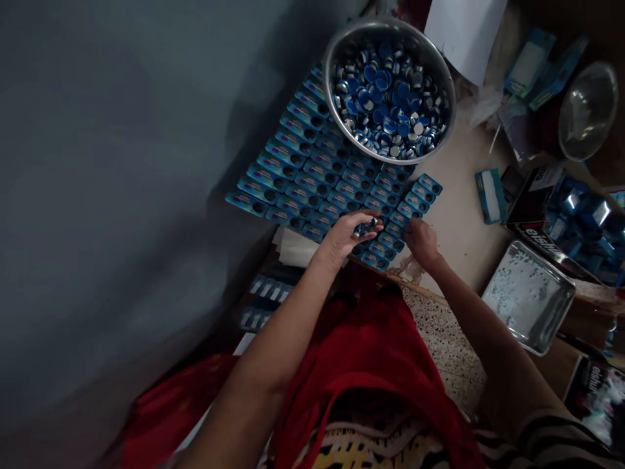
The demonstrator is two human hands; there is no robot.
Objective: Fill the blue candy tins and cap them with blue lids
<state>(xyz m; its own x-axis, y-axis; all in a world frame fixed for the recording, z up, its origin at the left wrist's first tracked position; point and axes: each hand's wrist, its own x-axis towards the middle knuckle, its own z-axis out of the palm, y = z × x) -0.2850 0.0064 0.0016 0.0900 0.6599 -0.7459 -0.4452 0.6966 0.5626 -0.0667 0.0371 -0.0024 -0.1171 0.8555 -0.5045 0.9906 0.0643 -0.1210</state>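
Several small round blue-and-silver tins (365,227) lie in my left hand (349,233), its fingers curled around them above the rows of cards. My right hand (422,240) is closed over the right edge of the rows, fingertips down at a card; whatever it pinches is hidden. Blue printed cards (319,170), each with a dark round spot at one end, are laid out in slanting rows on the table. Beyond my hands a large metal bowl (328,85) full of similar blue and silver tins stands over the far part of the rows.
To the right are a blue box (491,195), a carton (532,228) of shiny blue packs and a metal tray (561,306) with small bits in it. A clear bowl (588,114) is at the far right. A wall (122,163) borders the left side.
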